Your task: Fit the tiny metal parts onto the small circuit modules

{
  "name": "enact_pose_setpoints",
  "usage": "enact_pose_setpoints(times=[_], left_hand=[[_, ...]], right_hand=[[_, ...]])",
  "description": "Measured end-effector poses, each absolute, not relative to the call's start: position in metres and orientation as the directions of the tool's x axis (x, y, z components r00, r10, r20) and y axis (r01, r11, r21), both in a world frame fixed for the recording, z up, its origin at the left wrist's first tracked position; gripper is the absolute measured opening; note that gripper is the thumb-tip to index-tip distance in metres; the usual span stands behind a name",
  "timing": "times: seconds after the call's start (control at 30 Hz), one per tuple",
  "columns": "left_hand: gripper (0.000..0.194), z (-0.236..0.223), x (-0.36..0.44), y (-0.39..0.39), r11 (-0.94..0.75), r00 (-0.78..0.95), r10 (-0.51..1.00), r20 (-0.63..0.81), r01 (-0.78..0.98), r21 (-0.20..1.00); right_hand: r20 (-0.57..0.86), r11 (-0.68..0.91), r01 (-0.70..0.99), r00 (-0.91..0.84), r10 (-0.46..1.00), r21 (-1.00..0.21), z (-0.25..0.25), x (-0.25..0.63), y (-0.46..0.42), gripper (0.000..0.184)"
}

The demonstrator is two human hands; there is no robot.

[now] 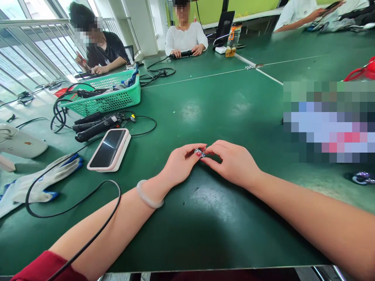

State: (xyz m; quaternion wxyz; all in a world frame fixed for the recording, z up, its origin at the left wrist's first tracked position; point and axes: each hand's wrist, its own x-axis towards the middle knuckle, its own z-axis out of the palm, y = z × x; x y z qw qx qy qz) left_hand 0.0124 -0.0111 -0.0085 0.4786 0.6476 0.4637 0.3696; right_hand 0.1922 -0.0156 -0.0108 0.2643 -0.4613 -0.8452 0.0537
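Above the green table, my left hand (183,164) pinches a small shiny silvery-dark object (200,153) between thumb and fingers. Its exact kind is too small to tell, and the fingertips partly cover it. My right hand (233,162) meets it from the other side, thumb and forefinger closed around its right end. Both hands are close together near the middle of the view. A pale bangle (149,197) circles my left wrist, and a black cable (109,218) crosses over my left forearm.
To the left are a phone (108,150), a white-blue glove (43,181), black handheld tools (99,125) and a green basket (108,99) holding cables. A bottle (233,41) stands far back. Several people sit around the table. A shiny dark item (362,178) lies at right.
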Motion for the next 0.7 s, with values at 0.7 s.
enact_pose_setpoints(times=[0.7], left_hand=[[0.038, 0.013, -0.090, 0.023, -0.030, 0.029, 0.977, 0.211, 1.000, 0.001]], right_hand=[[0.328, 0.365, 0.697, -0.194, 0.924, -0.617, -0.010, 0.205, -0.003, 0.025]])
